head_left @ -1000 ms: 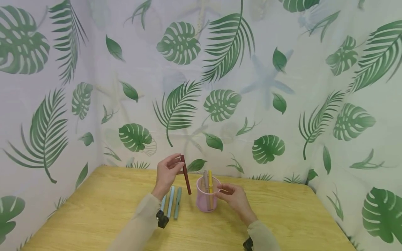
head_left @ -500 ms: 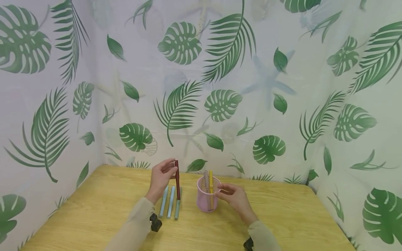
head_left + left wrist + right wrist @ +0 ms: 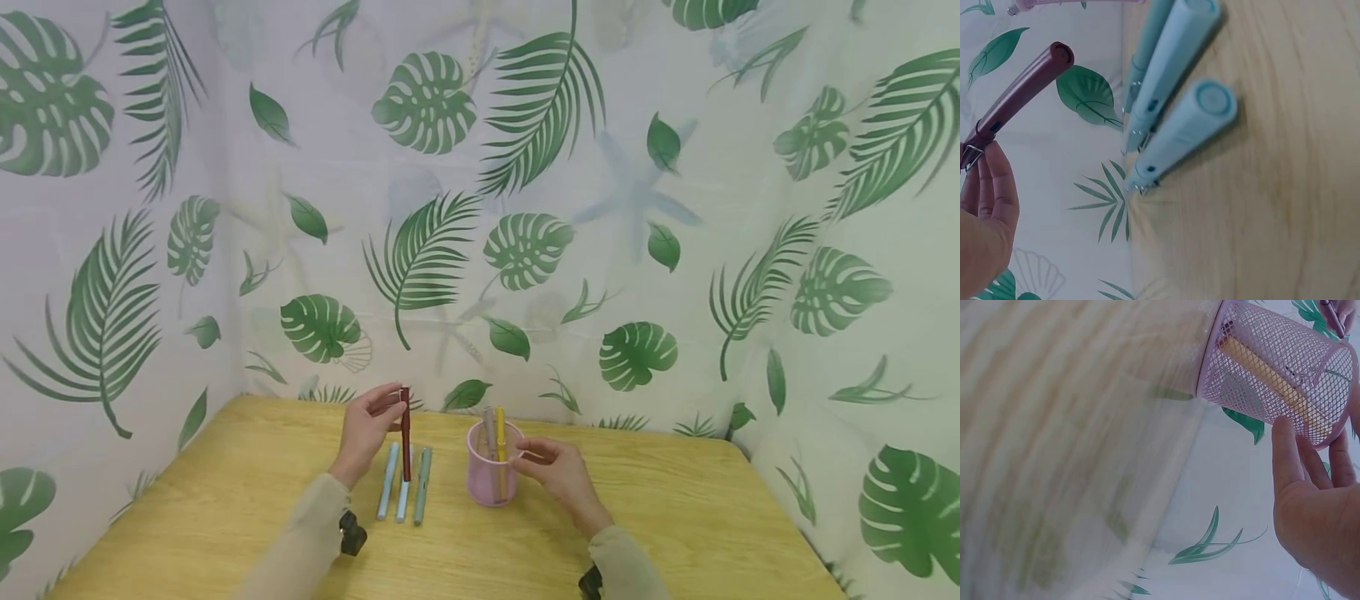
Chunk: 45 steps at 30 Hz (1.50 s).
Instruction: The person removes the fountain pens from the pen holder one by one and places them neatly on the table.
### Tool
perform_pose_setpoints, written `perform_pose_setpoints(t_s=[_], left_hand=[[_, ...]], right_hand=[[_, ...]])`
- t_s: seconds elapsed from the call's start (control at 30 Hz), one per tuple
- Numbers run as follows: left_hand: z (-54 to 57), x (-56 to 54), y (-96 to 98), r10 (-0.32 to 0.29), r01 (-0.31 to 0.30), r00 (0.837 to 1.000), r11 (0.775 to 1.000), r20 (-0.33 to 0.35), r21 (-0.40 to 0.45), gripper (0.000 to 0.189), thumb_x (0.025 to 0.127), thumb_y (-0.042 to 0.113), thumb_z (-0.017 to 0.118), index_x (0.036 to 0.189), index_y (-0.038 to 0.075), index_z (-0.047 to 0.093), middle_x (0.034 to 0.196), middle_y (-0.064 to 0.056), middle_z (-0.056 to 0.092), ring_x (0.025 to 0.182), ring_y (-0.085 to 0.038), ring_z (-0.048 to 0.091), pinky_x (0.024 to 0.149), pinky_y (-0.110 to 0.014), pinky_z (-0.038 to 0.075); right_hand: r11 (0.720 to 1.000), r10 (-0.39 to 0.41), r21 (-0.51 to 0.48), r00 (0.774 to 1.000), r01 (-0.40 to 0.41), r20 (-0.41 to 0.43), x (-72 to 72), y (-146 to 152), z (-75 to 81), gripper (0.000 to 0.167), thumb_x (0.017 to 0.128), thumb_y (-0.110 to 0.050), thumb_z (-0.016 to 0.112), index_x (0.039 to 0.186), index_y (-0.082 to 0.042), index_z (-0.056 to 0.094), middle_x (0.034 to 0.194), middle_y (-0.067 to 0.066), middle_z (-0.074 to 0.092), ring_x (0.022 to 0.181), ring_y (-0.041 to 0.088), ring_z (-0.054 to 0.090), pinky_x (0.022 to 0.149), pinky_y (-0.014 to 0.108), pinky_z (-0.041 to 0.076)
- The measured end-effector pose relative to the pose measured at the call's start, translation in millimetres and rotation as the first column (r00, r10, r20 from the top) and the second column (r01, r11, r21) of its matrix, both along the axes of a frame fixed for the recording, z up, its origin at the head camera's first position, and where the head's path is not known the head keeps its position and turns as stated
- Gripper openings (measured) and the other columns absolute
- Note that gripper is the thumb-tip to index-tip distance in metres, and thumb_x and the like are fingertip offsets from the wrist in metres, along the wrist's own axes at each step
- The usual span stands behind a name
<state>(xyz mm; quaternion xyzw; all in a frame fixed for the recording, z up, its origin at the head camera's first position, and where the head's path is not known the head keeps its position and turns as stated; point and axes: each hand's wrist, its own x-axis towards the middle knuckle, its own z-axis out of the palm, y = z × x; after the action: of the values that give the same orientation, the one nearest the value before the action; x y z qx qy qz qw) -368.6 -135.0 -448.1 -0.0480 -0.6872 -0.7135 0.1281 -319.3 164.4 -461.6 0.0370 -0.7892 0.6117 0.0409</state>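
Note:
My left hand (image 3: 367, 429) holds a dark red pen (image 3: 406, 442) near its top end, between thumb and fingers. The pen hangs almost upright and overlaps the middle light blue pen (image 3: 401, 504) in the head view. Beside that lie another light blue pen (image 3: 387, 483) and a grey-green pen (image 3: 423, 487), roughly side by side. My right hand (image 3: 558, 479) grips the rim of a pink mesh pen holder (image 3: 491, 487), its fingers against the mesh (image 3: 1254, 369). Inside the holder stand a yellow pen (image 3: 501, 429) and a grey-brown pen (image 3: 491, 429).
The wooden table (image 3: 645, 517) has its back edge against a leaf-printed curtain (image 3: 525, 167), which also hangs along both sides. The pen holder stands to the right of the lying pens.
My left hand has moved left, carrying the dark red pen from near the holder to over the lying pens. The pen has swung more upright. My right hand stays at the holder.

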Motion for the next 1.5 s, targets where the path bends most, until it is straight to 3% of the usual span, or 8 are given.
perform_pose_setpoints(t_s=[0.47, 0.73, 1.03, 1.17, 1.5], left_hand=[[-8.2, 1.3, -14.4, 0.015, -0.012, 0.998, 0.999, 0.056, -0.050, 0.034, 0.094, 0.002, 0.063, 0.128, 0.005, 0.063, 0.121, -0.022, 0.065, 0.091, -0.016, 0.065, 0.071, -0.031, 0.060], [-10.4, -1.6, -19.7, -0.017, 0.022, 0.995, 0.999, 0.103, -0.045, 0.034, 0.093, 0.003, 0.064, 0.127, 0.004, 0.063, 0.119, -0.022, 0.066, 0.091, -0.016, 0.067, 0.073, -0.035, 0.060], [-15.9, 0.3, -33.4, -0.040, 0.065, 0.973, 0.993, 0.228, -0.102, 0.035, 0.094, 0.003, 0.062, 0.129, 0.001, 0.061, 0.122, -0.021, 0.063, 0.091, -0.015, 0.065, 0.077, -0.036, 0.059], [-19.2, -2.3, -36.7, -0.049, 0.086, 0.958, 0.989, 0.281, -0.122, 0.035, 0.095, 0.003, 0.061, 0.129, 0.001, 0.060, 0.121, -0.019, 0.064, 0.089, -0.015, 0.066, 0.077, -0.035, 0.059], [-27.2, -2.1, -42.0, -0.052, 0.113, 0.938, 0.980, 0.342, -0.161, 0.037, 0.096, 0.000, 0.057, 0.132, -0.004, 0.056, 0.118, -0.020, 0.062, 0.088, -0.019, 0.065, 0.073, -0.033, 0.058]], right_hand=[[0.999, -0.004, 0.051, 1.000, 0.004, 0.002, 2.3, -1.2, 2.7, 0.032, 0.083, -0.018, 0.080, 0.110, -0.004, 0.072, 0.120, 0.013, 0.069, 0.115, 0.034, 0.063, 0.095, 0.044, 0.054], [1.000, 0.012, -0.014, 1.000, -0.012, 0.008, -0.6, 1.1, -2.5, 0.033, 0.084, -0.009, 0.077, 0.115, 0.002, 0.068, 0.126, 0.018, 0.065, 0.118, 0.035, 0.062, 0.096, 0.043, 0.053], [1.000, 0.014, 0.015, 1.000, -0.014, 0.017, 7.3, -4.6, 10.4, 0.031, 0.086, -0.008, 0.075, 0.114, 0.003, 0.068, 0.127, 0.019, 0.064, 0.119, 0.038, 0.061, 0.097, 0.045, 0.052], [1.000, 0.004, 0.020, 1.000, -0.004, 0.022, -0.3, -1.5, 0.8, 0.031, 0.084, -0.012, 0.077, 0.113, -0.001, 0.070, 0.126, 0.017, 0.066, 0.119, 0.036, 0.061, 0.097, 0.043, 0.053], [1.000, 0.002, 0.016, 1.000, -0.002, 0.031, -1.1, -0.7, 0.3, 0.030, 0.083, -0.013, 0.079, 0.111, -0.003, 0.072, 0.124, 0.014, 0.067, 0.118, 0.033, 0.062, 0.097, 0.042, 0.053]])
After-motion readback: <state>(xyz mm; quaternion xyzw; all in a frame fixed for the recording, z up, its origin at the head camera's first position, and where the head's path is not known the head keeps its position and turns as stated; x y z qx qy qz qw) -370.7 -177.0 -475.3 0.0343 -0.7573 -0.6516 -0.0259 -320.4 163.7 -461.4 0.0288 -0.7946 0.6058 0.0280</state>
